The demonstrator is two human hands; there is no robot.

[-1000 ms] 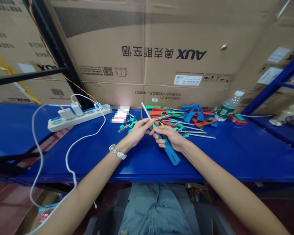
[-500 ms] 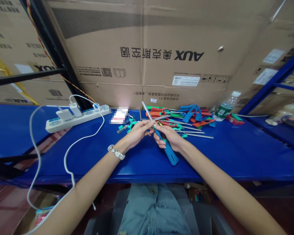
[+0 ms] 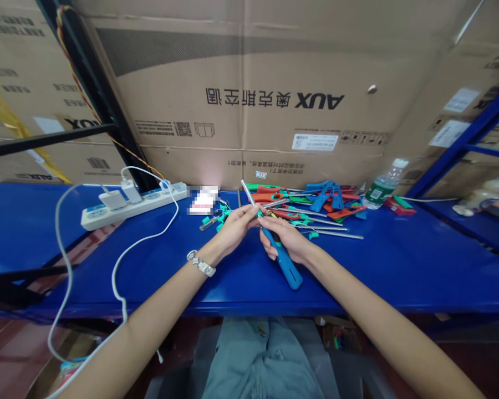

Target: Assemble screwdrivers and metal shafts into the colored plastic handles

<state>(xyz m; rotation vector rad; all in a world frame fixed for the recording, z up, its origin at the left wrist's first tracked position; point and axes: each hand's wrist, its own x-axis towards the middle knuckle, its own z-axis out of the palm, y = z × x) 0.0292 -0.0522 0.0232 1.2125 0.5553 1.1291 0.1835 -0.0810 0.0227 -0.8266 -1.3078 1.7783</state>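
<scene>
A long-nosed lighter with a blue handle [image 3: 289,270] is held at a slant above the blue table, its metal tube pointing away from me. Fingers of my right hand [image 3: 286,237] wrap round the upper part of the handle. My left hand [image 3: 238,226], with a bracelet on its wrist, pinches the lighter where the metal tube meets the handle. Both hands touch or nearly touch there, so the joint is partly hidden. Just beyond lies a pile of lighter parts: metal tubes [image 3: 336,234], red handle pieces [image 3: 345,212] and blue handle pieces [image 3: 326,195].
A white power strip [image 3: 135,206] with chargers and cables lies left on the table [image 3: 357,277]. A water bottle [image 3: 385,185] and a small red box [image 3: 400,206] stand right. Large cardboard boxes [image 3: 183,66] wall the back. Several green pieces lie left of the pile.
The camera view has shifted slightly. My fingers stay on the lighter, the left fingertips closing a little at the joint; the lighter's pose is nearly unchanged.
</scene>
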